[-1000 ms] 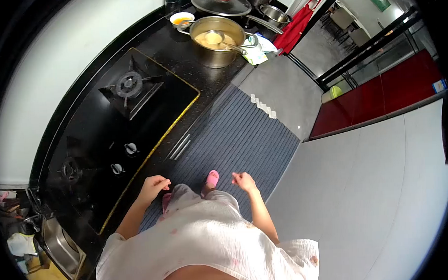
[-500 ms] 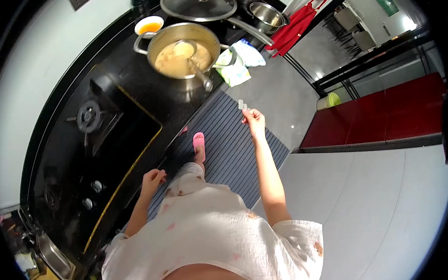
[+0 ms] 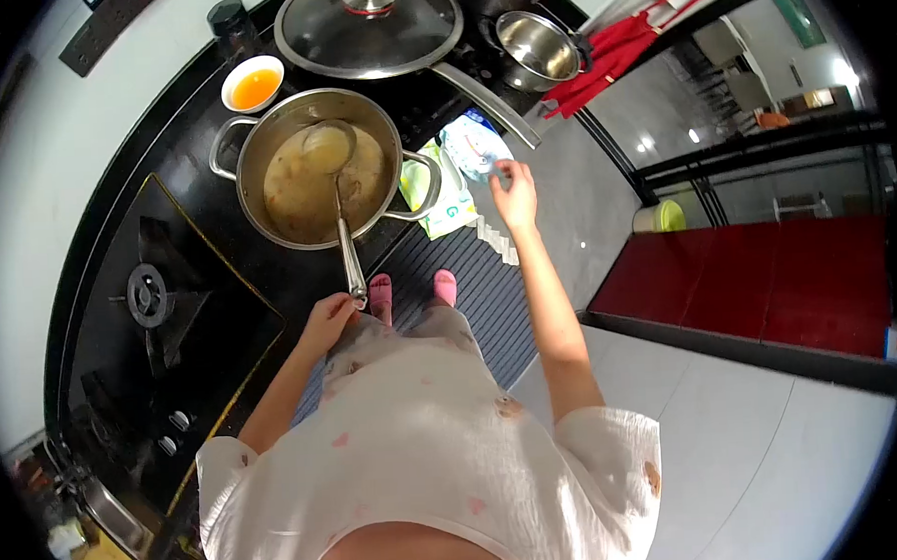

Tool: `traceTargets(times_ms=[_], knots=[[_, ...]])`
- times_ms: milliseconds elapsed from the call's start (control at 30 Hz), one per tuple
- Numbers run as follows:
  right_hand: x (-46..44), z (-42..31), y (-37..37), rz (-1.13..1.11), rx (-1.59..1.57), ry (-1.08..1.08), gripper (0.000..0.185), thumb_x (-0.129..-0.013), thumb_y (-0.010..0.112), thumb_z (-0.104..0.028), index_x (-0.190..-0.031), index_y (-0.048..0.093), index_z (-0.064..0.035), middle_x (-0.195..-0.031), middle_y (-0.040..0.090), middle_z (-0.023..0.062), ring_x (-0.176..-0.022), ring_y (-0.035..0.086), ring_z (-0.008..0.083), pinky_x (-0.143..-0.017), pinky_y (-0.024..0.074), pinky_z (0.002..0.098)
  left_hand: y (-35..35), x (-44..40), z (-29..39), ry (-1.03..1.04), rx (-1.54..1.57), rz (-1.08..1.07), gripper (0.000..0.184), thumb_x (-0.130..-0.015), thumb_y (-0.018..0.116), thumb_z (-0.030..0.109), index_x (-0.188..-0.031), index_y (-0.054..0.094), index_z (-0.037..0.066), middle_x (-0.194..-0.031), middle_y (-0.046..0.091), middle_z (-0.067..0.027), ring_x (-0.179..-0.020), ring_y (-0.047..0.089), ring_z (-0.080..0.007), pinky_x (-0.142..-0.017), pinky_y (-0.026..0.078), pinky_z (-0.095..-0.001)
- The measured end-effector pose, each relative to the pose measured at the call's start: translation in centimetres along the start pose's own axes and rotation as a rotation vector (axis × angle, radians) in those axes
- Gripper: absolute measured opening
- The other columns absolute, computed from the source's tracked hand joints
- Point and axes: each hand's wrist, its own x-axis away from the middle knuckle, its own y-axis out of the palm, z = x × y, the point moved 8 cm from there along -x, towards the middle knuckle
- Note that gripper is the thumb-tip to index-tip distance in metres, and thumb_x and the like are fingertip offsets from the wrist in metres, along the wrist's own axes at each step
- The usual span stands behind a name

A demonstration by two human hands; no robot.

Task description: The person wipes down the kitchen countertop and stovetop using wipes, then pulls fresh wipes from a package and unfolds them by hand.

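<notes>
A steel pot of cloudy broth stands on the counter, a metal ladle resting in it with its bowl in the liquid. At the near end of the ladle's handle, my left hand is closed, its fingertips on the handle tip. My right hand is beside a blue-and-white packet, fingers bent but apart, with nothing visible between them. A green-and-white packet lies against the pot's right handle. Below it, a pale zigzag strip shows at the counter's edge.
A bowl of orange liquid and a dark jar stand behind the pot. A lidded pan pokes its long handle over the counter edge. Beside it sits a small steel pot. A gas burner is at the left.
I have come closer to the pot. My left hand has reached the ladle's handle. My right hand has moved up beside the packets; the small pale piece it held no longer shows in its fingers.
</notes>
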Motion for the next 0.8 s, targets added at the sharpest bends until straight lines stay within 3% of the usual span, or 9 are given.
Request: traceTargets(times_ms=[133, 233, 333, 433, 500, 533, 567, 700, 800], knots=[[-4.4, -1.0, 4.1, -0.094, 0.190, -0.125, 0.020, -0.069, 0.057, -0.015, -0.088, 0.054, -0.0077, -0.078, 0.054, 0.0094, -0.079, 0.054, 0.0266, -0.068, 0.0432, 0.0351, 0.0, 0.9, -1.0, -0.023, 0.080, 0.197, 0.015, -0.084, 0.051, 0.013, -0.084, 0.057, 0.000, -0.069, 0.053, 0.0013, -0.064, 0.049, -0.0056, -0.059, 0.040, -0.0186], [-6.1, -0.8, 7.2, -0.261, -0.105, -0.085, 0.017, -0.070, 0.056, -0.014, -0.085, 0.054, -0.0071, -0.079, 0.055, 0.0102, -0.074, 0.055, 0.0258, -0.065, 0.0437, 0.0337, 0.2, 2.2, -1.2, -0.025, 0.188, 0.358, 0.014, -0.084, 0.052, 0.013, -0.085, 0.057, 0.001, -0.071, 0.055, 0.0015, -0.065, 0.050, -0.0055, -0.060, 0.041, -0.0189], [-4.7, -1.8, 8.9, -0.403, -0.397, -0.033, 0.014, -0.075, 0.055, -0.015, -0.084, 0.055, -0.0036, -0.059, 0.053, 0.0073, -0.052, 0.051, 0.0195, -0.052, 0.0407, 0.0295, 1.3, 2.6, -2.8, 0.009, 0.313, 0.426, 0.014, -0.084, 0.051, 0.012, -0.087, 0.057, 0.000, -0.072, 0.055, 0.0023, -0.066, 0.050, -0.0061, -0.060, 0.042, -0.0197], [-2.8, -3.2, 9.4, -0.491, -0.520, -0.021, 0.021, -0.076, 0.060, -0.021, -0.086, 0.054, -0.0029, -0.055, 0.049, 0.0038, -0.050, 0.047, 0.0123, -0.049, 0.0370, 0.0260, 3.6, 0.6, -1.1, 0.024, -0.029, 0.437, 0.013, -0.084, 0.051, 0.011, -0.087, 0.059, 0.001, -0.074, 0.057, 0.0013, -0.069, 0.052, -0.0070, -0.061, 0.042, -0.0203], [-2.0, -3.3, 9.8, -0.587, -0.421, 0.020, 0.016, -0.077, 0.059, -0.015, -0.086, 0.054, -0.0027, -0.061, 0.049, -0.0008, -0.056, 0.044, 0.0057, -0.052, 0.0362, 0.0196, 6.0, -2.2, 1.3, 0.124, -0.127, 0.437, 0.017, -0.080, 0.055, 0.013, -0.091, 0.059, 0.001, -0.086, 0.061, -0.0091, -0.077, 0.057, -0.0138, -0.068, 0.044, -0.0236], [-2.1, -3.3, 9.7, -0.598, -0.432, 0.035, 0.017, -0.077, 0.060, -0.016, -0.087, 0.054, -0.0027, -0.062, 0.049, -0.0004, -0.056, 0.044, 0.0060, -0.052, 0.0364, 0.0199, 7.3, -3.4, 4.5, 0.108, -0.317, 0.367, 0.024, -0.078, 0.055, 0.016, -0.097, 0.057, 0.001, -0.098, 0.057, -0.0125, -0.087, 0.056, -0.0225, -0.077, 0.044, -0.0287], [-2.3, -3.2, 9.8, -0.608, -0.444, 0.050, 0.018, -0.077, 0.060, -0.016, -0.088, 0.054, -0.0027, -0.062, 0.050, 0.0000, -0.056, 0.045, 0.0063, -0.052, 0.0365, 0.0202, 8.9, -4.4, 7.7, 0.457, -0.683, 0.408, 0.029, -0.076, 0.056, 0.009, -0.103, 0.052, 0.000, -0.109, 0.051, -0.0119, -0.095, 0.052, -0.0260, -0.080, 0.042, -0.0323], [-3.0, -2.6, 8.9, -0.561, -0.451, 0.044, 0.019, -0.077, 0.060, -0.015, -0.090, 0.052, -0.0030, -0.062, 0.051, 0.0012, -0.056, 0.047, 0.0081, -0.052, 0.0373, 0.0219, 11.9, -10.0, 11.2, 0.519, -0.976, 0.380, 0.046, -0.080, 0.051, 0.023, -0.119, 0.040, 0.002, -0.123, 0.039, -0.0142, -0.110, 0.040, -0.0302, -0.093, 0.031, -0.0397], [-3.6, -0.7, 8.7, -0.525, -0.499, 0.054, 0.022, -0.078, 0.059, -0.020, -0.090, 0.049, -0.0050, -0.065, 0.055, 0.0085, -0.058, 0.055, 0.0192, -0.052, 0.0416, 0.0297, 11.9, -13.1, 11.5, 0.506, -1.129, 0.447, 0.049, -0.081, 0.049, 0.026, -0.121, 0.037, 0.002, -0.126, 0.037, -0.0151, -0.113, 0.038, -0.0301, -0.094, 0.030, -0.0401]])
